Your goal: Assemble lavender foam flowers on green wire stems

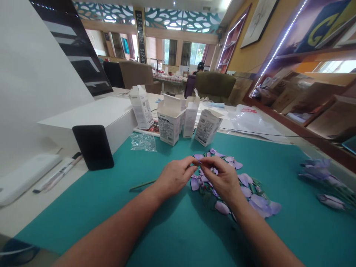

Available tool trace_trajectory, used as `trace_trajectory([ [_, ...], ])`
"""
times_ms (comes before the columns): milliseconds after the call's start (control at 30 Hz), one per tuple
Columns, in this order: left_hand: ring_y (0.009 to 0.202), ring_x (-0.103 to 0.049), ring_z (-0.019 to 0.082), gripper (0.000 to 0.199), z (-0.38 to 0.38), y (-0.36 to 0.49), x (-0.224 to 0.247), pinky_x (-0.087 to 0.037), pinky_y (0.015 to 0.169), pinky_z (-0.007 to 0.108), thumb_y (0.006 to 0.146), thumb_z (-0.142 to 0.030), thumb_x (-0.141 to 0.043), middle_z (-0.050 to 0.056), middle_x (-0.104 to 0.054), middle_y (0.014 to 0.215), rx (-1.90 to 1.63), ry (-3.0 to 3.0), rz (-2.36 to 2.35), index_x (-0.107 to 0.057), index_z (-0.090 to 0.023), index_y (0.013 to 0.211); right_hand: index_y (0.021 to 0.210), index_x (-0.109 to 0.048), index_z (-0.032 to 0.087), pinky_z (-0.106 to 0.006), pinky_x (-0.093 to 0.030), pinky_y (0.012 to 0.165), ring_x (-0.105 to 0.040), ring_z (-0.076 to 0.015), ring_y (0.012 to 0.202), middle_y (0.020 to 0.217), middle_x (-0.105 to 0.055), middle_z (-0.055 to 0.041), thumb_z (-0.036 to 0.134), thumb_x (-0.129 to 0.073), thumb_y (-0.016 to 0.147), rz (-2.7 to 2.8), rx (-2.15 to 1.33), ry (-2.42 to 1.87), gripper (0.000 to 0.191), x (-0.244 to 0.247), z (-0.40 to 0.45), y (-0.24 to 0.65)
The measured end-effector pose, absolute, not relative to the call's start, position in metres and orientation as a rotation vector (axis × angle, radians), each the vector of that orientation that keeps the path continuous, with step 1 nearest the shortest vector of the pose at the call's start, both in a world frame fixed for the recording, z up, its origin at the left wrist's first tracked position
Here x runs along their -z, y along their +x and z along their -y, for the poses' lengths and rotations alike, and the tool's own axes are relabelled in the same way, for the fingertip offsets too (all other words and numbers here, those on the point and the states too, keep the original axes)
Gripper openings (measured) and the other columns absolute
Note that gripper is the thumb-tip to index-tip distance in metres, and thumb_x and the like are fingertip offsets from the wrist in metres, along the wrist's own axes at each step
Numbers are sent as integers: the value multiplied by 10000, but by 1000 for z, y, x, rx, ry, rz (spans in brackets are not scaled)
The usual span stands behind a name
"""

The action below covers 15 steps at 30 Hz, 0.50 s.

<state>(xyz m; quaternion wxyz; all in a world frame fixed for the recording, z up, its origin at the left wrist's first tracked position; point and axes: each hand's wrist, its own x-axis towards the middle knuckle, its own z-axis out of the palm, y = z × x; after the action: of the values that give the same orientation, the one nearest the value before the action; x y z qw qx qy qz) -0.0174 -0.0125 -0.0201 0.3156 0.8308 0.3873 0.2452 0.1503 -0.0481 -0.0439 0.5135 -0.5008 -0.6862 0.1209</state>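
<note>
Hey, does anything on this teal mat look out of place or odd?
Yes: a white printed cardboard box sits tilted at the far edge of the teal mat, unlike the upright boxes, and a crumpled clear plastic wrapper lies loose beside them.

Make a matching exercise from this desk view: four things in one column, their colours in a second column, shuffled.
Things:
1. Petals
2. Desk mat
3. Open carton
4. Plastic wrapper

Colours:
A. White
B. Clear
C. Teal
D. Lilac

Pairs: 1-D, 2-C, 3-A, 4-B
</note>
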Motion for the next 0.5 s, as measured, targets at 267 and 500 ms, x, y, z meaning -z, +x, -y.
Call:
trace_trajectory([
  [267,667,-593,156,262,12,-17,22,-408,598,226,905,-310,-432,-10,-646,685,-648,2193,-1007,-641,-223,1038,930,-643,221,-280,-511,679,-628,-161,730,818,-681,-32,207,-556,841,1711,-135,-1217,125,43,51,149],
  [500,678,-598,158,244,13,-18,20,-410,597,225,906,-313,-436,-13,-648,687,-657,2191,-1020,-641,-228,1006,963,-641,221,-304,-516,714,-647,-183,781,863,-701,-49,200,-528,867,1771,54,-1243,150,44,56,145],
])
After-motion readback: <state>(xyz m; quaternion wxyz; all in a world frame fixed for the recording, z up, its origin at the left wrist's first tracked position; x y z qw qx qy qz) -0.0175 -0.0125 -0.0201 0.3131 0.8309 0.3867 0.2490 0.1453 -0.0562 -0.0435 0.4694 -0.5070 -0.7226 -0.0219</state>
